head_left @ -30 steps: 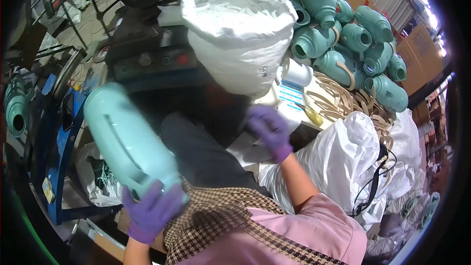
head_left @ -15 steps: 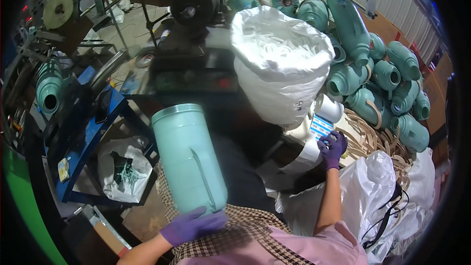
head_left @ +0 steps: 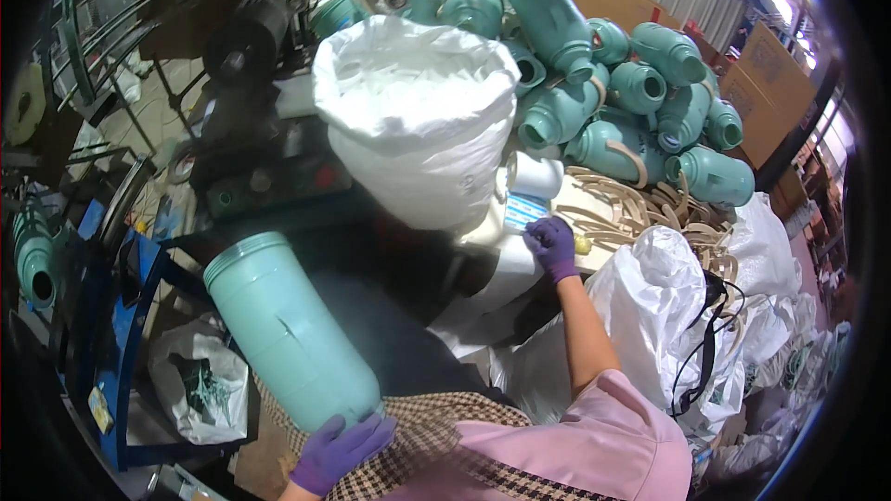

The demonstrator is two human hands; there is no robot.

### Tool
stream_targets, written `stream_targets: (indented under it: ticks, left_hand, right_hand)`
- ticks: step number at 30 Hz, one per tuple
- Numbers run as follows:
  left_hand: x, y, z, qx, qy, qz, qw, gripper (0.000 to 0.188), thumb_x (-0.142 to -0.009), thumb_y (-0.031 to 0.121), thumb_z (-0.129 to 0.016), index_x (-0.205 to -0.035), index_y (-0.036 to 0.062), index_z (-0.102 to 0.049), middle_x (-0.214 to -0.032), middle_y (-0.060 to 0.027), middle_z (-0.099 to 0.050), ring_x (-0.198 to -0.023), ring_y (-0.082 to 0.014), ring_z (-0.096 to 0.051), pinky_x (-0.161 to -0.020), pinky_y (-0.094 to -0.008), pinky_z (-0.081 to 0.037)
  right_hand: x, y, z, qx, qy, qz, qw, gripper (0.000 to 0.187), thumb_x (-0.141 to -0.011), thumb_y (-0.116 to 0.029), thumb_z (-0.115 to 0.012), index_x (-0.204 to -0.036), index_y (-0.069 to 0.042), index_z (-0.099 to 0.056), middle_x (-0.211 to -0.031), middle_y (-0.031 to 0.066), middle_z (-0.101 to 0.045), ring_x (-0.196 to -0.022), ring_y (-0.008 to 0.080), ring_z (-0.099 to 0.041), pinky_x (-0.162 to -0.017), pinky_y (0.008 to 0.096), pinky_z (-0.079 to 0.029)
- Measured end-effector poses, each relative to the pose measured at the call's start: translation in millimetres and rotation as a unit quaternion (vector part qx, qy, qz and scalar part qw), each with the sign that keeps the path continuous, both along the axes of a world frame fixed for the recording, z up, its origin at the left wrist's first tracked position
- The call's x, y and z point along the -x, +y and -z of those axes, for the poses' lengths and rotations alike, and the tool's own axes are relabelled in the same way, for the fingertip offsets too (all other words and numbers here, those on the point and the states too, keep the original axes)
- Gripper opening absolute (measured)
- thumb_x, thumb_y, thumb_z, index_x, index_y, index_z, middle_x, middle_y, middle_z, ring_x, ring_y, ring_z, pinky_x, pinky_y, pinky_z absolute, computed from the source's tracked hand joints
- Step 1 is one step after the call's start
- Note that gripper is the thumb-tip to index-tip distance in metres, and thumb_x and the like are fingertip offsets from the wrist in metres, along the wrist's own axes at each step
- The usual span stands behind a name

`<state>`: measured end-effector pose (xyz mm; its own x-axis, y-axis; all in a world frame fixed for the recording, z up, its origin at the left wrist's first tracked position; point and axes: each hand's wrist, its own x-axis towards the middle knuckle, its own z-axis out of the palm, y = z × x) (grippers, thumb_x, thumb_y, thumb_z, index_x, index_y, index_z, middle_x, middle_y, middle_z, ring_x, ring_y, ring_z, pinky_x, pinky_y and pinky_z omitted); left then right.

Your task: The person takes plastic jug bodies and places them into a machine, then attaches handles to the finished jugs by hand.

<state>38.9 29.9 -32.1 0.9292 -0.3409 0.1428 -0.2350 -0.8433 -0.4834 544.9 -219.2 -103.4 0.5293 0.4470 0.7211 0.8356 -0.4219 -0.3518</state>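
Observation:
A large teal plastic jug [head_left: 292,329] leans across my lap, its threaded mouth pointing up and to the left. My left hand [head_left: 343,450], in a purple glove, holds the jug at its lower end against my checked apron. Farther right, my right hand [head_left: 551,246], also gloved in purple, has its fingers curled together at the edge of a strip of blue-and-white labels [head_left: 525,211]. Whether a label is between those fingertips is hidden. A white roll [head_left: 535,175] lies just behind the strip, and white paper [head_left: 506,276] hangs down in front.
Beyond the dark machine [head_left: 269,195] stands a white sack [head_left: 418,148] full of pale pieces. Several teal jugs [head_left: 548,23] are piled behind it, near beige straps [head_left: 603,209]. White bags [head_left: 650,288] lie at right; a scrap bag [head_left: 200,380] sits by the blue frame [head_left: 121,315].
The view has swung right, so most things sit farther left. The jug has turned about its length and tilts more to the left. My right hand's fingers have drawn closer together at the labels.

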Motion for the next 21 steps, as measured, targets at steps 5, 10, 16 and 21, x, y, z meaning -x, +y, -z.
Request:
stream_targets:
  ticks: [5,10,16,21]
  left_hand:
    - [1.6,2.5,15.5,-0.774,-0.076,0.135,0.614,0.056,-0.103,0.035,-0.048,-0.151,0.0082,-0.038,-0.159,-0.0171,-0.025,-0.146,-0.0342,-0.019,-0.121,-0.047,-0.014]
    - [1.1,4.5,25.2,-0.783,-0.064,0.139,0.602,0.062,-0.102,0.039,-0.048,-0.155,0.008,-0.033,-0.164,-0.0198,-0.012,-0.151,-0.0347,-0.007,-0.124,-0.0471,-0.008]
    - [9.7,10.6,32.5,-0.736,-0.084,0.1,0.664,0.065,-0.103,0.042,-0.045,-0.156,0.0078,-0.029,-0.163,-0.019,-0.017,-0.151,-0.0327,-0.013,-0.124,-0.0447,-0.01]
    - [6.9,-0.3,-0.6,0.043,0.049,-0.001,0.998,0.055,-0.094,0.015,-0.049,-0.147,0.026,-0.038,-0.157,0.0104,-0.034,-0.141,-0.0051,-0.035,-0.109,-0.0344,-0.036]
  right_hand:
    - [6.3,2.3,-3.1,0.006,-0.007,-0.014,1.0,0.013,-0.07,-0.01,-0.08,-0.079,-0.011,-0.07,-0.081,0.0044,-0.069,-0.076,0.0263,-0.063,-0.069,0.0376,-0.051]
    - [12.9,-8.3,-4.0,0.007,0.057,-0.023,0.998,0.011,-0.07,-0.012,-0.079,-0.077,-0.013,-0.07,-0.083,0.0011,-0.07,-0.077,0.0246,-0.062,-0.072,0.0366,-0.05]
    - [-16.1,-8.8,11.8,0.063,0.192,0.006,0.979,0.008,-0.082,-0.018,-0.068,-0.085,-0.011,-0.072,-0.092,0.0079,-0.071,-0.086,0.0228,-0.066,-0.079,0.0338,-0.05]
    - [-102.6,-81.4,55.6,-0.624,0.337,-0.113,0.696,0.04,-0.098,-0.021,-0.058,-0.138,-0.02,-0.055,-0.129,-0.0026,-0.064,-0.117,0.0126,-0.058,-0.089,0.0348,-0.048]
